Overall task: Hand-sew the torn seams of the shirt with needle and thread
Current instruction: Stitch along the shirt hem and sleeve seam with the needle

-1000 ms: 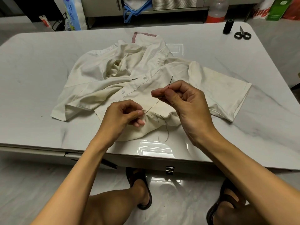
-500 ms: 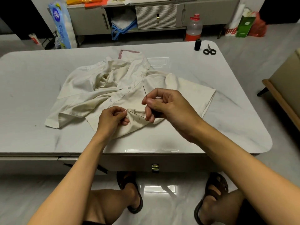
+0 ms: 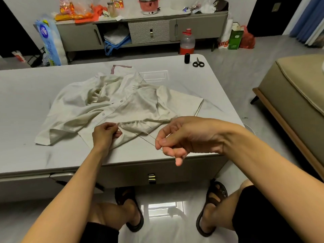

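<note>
Right hand point(image 3: 185, 137), pinching needle point(image 3: 153, 137), pulled near-right since earlier, thread point(image 3: 135, 133) taut; left hand point(image 3: 105, 135) pinches shirt point(image 3: 133, 106) seam. Spool point(image 3: 187, 58), scissors point(image 3: 198, 63) far-right on tabletop point(image 3: 26, 102).

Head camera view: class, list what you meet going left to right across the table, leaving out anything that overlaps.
left hand → needle → black thread spool → scissors. Left out: the shirt and the right hand, which overlap others.

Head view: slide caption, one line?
Hand-sewing: left hand pinches the shirt at the seam, right hand pinches the needle just off the cloth.
</note>
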Available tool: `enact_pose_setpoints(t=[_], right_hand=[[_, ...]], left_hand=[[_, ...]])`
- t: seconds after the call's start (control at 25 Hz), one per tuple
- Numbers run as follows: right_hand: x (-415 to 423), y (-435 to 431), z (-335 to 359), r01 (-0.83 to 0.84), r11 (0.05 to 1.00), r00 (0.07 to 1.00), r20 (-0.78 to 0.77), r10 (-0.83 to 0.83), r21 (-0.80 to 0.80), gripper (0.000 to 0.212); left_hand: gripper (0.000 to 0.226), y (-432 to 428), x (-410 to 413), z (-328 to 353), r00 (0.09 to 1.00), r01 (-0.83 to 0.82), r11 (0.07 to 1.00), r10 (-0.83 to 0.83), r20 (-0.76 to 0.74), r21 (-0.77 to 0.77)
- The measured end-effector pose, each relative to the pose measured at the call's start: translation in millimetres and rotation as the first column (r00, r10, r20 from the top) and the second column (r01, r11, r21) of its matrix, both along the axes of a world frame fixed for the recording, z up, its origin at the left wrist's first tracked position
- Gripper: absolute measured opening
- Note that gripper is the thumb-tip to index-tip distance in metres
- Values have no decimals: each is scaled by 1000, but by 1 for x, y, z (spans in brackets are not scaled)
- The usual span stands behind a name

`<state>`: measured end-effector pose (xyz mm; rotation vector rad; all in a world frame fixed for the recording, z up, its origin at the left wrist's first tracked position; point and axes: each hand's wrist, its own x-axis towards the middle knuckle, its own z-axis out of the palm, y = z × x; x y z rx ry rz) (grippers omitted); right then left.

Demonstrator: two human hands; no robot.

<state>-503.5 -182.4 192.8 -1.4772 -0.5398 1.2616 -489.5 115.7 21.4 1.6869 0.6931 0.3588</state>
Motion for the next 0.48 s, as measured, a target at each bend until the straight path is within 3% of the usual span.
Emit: enact_pose_setpoints(t=[0.12,0.28,0.4,0.48], right_hand=[[2,2,-5,47,999,998,39,-48,23,12],[8,27,-33,252,964,946,190,-263,81,14],[12,61,-67,400,909,860,295,-416,115,15],[17,87,-92,495,854,742,434,-511,160,14]], left_hand=[[9,-1,-3,3,1000,7,1000,-7,23,9],[9,6,-14,12,993,93,989,-100,61,113],[8,7,-23,22,983,139,932,-171,68,335],[7,7,-27,28,974,169,892,-216,68,419]])
